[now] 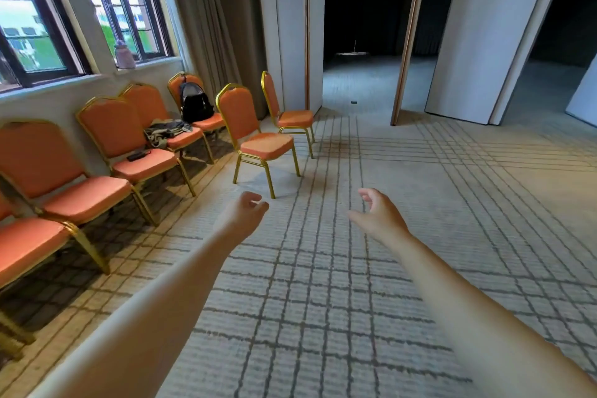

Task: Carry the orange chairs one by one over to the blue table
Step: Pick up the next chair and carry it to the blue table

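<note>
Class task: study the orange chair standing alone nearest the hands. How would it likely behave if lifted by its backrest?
The orange chair probably stays rigid: its gold frame looks like metal tubing. Lifted by the backrest alone, it would likely swing seat-down, since the padded seat juts forward. Nothing lies on it, so nothing should slide off.

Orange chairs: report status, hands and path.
Left hand open, right hand open, both empty. Orange chair straight ahead, untouched. Nothing on carpet between. Blue table not in view.
</note>
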The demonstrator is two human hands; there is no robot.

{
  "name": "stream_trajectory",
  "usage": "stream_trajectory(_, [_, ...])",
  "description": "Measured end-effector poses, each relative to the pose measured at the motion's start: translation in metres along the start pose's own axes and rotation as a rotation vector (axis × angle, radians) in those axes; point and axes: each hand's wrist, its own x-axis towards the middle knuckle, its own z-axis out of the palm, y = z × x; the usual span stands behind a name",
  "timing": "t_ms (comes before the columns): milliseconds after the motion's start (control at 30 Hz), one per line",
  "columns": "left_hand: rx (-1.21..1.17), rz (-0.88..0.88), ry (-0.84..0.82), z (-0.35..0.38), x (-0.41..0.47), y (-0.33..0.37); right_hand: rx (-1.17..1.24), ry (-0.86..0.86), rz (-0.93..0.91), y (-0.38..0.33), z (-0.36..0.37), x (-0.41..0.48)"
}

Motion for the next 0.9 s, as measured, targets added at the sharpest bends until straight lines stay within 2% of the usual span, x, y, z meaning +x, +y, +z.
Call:
stream_trajectory(333, [0.007, -0.072, 0.022, 0.062, 0.220, 0.031, -0.029, -0.113, 0.024, 0.023, 0.025, 0.242])
stream_trajectory(733, [0.106, -0.057, -0.008, 0.113, 0.577, 0.092, -0.044, -0.041, 0.046, 0.025, 0.046, 0.590])
stream_trajectory(900, [0.150, -0.027, -0.043, 0.140, 0.673, 0.107, -0.024, -0.082, 0.099, 0.041, 0.066, 0.685])
